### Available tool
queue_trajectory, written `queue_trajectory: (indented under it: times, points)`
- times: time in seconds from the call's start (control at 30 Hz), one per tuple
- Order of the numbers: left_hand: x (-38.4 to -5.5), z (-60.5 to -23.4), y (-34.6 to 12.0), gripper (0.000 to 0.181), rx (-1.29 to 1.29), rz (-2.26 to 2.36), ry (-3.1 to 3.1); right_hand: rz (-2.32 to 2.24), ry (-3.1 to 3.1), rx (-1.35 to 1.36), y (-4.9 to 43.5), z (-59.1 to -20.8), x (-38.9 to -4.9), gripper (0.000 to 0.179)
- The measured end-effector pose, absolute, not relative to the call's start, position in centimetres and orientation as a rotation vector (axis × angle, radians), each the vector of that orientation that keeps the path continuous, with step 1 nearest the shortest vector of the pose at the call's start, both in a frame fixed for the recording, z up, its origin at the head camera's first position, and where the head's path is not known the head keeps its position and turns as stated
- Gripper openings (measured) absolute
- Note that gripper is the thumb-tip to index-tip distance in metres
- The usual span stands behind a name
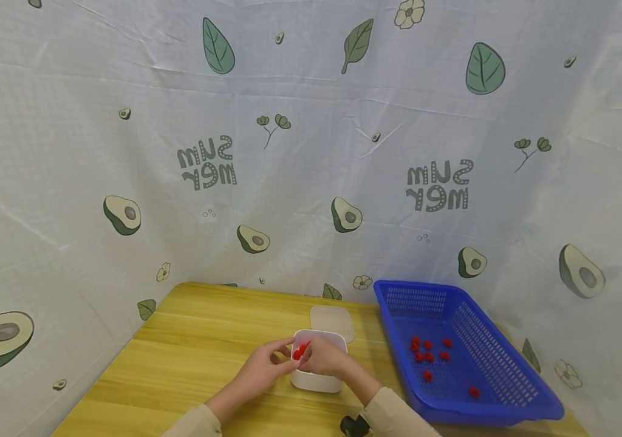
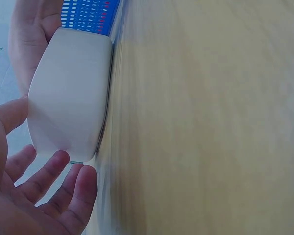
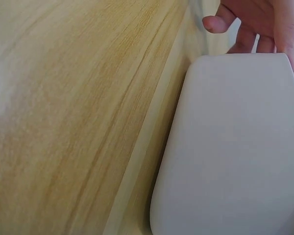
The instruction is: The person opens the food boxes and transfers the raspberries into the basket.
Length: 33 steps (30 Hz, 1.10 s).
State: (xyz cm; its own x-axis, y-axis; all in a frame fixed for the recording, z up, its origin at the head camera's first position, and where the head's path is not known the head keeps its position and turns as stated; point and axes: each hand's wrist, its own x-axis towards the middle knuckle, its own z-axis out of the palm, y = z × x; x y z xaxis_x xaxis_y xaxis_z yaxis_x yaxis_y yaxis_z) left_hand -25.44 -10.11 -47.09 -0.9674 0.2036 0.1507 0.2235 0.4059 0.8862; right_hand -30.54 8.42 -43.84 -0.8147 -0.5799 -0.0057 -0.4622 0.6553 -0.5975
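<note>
Head view: round-cornered white box [image 1: 317, 382], red berries [image 1: 297, 353] inside; left grip [image 1: 262, 368] apart, right grip [image 1: 326, 358] state unclear.

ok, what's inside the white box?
A few red berries, near the left side of the box in the head view. The right hand reaches in and covers much of the rest; both wrist views show only outer walls.

White container [image 1: 317, 382]; red berries [image 1: 429, 357]; blue basket [image 1: 480, 355]; yellow table [image 1: 196, 340]; avocado-patterned cloth [image 1: 300, 188].
</note>
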Motion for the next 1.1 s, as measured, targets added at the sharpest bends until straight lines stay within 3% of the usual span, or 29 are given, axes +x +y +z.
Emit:
queue_trajectory:
  times: [1.1]
  points:
    - [-24.93,-46.72,-10.23,0.055,-0.425,-1.657,-2.605,-1.008,2.602,-0.712,8.44,-43.91,-30.5,0.01]
